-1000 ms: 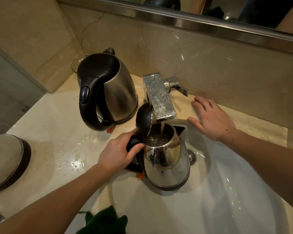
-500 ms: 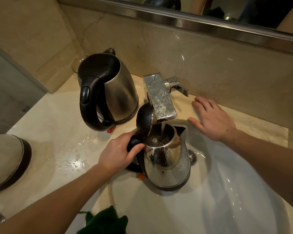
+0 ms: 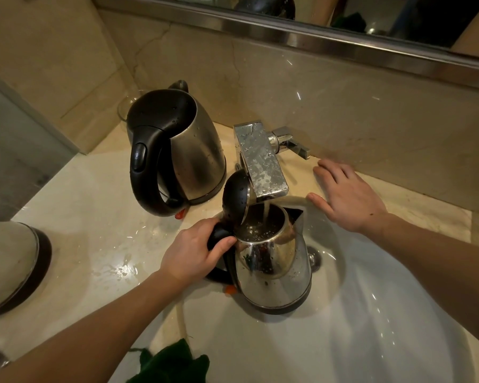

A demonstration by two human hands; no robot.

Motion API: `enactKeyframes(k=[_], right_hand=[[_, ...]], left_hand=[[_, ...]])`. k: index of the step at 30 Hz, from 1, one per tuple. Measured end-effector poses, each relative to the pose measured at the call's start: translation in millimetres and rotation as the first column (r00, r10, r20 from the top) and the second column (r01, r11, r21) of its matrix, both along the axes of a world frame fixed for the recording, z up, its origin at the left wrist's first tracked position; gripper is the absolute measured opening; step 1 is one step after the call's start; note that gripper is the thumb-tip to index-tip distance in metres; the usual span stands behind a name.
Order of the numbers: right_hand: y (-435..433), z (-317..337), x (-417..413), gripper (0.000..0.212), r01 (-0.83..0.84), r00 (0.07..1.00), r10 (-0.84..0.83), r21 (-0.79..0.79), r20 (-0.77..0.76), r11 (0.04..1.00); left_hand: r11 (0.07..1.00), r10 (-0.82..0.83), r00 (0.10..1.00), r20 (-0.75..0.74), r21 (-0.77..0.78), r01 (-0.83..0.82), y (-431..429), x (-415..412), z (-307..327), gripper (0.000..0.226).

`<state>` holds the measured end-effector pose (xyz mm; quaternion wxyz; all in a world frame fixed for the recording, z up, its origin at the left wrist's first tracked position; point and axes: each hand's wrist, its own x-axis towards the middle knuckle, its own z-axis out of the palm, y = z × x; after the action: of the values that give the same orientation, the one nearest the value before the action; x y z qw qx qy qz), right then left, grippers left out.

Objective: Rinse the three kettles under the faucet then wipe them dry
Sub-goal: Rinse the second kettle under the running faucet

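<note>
While under the faucet [image 3: 263,158], open-lidded kettle [image 3: 274,261] in left grip [image 3: 191,252]

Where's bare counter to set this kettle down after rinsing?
Widest free patch: wet counter bordered by the black-handled kettle behind, the left-edge kettle and the basin. A narrower strip lies right of the right hand, along the wall. Crowded: around the faucet, where the raised lid of the rinsing kettle sits right beside it.

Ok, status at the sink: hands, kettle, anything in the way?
Left hand grips handle of the open kettle, water running in from the faucet. Right hand flat on the counter, holding nothing. Second kettle stands apart, behind; nothing blocking.
</note>
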<state>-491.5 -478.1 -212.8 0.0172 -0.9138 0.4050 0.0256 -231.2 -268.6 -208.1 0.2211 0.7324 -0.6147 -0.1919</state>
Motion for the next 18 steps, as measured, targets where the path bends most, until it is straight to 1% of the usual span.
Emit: enactKeyframes(k=[11, 18], right_hand=[[0.5, 1.4, 0.8, 0.074, 0.003, 1.000, -0.003, 0.001, -0.001, 1.000], [0.8, 1.1, 0.6, 0.073, 0.002, 1.000, -0.002, -0.003, 0.000, 1.000]], left_hand=[[1.000, 0.004, 1.000, -0.001, 0.000, -0.004, -0.4, 0.3, -1.3, 0.069], [1.000, 0.007, 1.000, 0.000, 0.011, -0.007, 0.0, 0.5, -1.2, 0.072]])
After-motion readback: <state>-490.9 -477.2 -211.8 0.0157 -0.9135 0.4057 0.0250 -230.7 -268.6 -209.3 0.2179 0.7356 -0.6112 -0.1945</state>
